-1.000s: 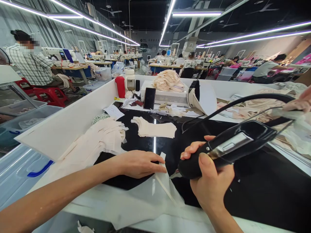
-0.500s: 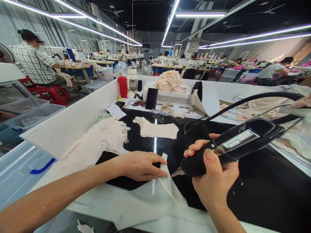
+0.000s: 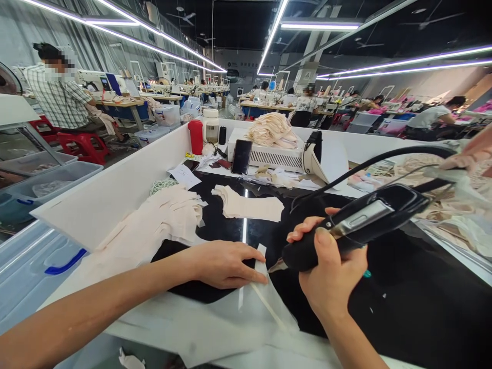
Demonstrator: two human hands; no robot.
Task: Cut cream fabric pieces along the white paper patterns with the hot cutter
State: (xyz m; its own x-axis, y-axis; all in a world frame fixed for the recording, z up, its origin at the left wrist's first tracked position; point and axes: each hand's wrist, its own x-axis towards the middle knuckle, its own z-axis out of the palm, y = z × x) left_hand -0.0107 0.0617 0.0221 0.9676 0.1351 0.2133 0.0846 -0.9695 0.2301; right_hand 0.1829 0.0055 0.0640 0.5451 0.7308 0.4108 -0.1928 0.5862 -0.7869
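My left hand [image 3: 226,265] rests on a sheer white cloth [image 3: 215,320] with fingers stretched out and apart, pressing a narrow white strip [image 3: 261,252] along its edge. Wrapped in my right hand [image 3: 332,287] is a black corded hand tool [image 3: 357,218]. Its pointed metal tip [image 3: 279,265] is beside the strip's edge, close to my left fingertips; whether it touches cannot be made out. Behind my hands lies a stack of cut white pieces [image 3: 249,204]. A larger pile of pale cut pieces [image 3: 154,220] is left of my left hand.
The black tabletop [image 3: 415,292] has a white wall [image 3: 115,184] at its left. A white machine [image 3: 265,154] with folded cloth, a phone [image 3: 241,156] and a red cup [image 3: 196,137] stand behind. Another person's hand [image 3: 469,154] and fabric heaps are at the right.
The tool in my right hand has moved left, bringing its tip nearer the strip. My left hand has stayed nearly in place. The other person's hand at the right shows more fully.
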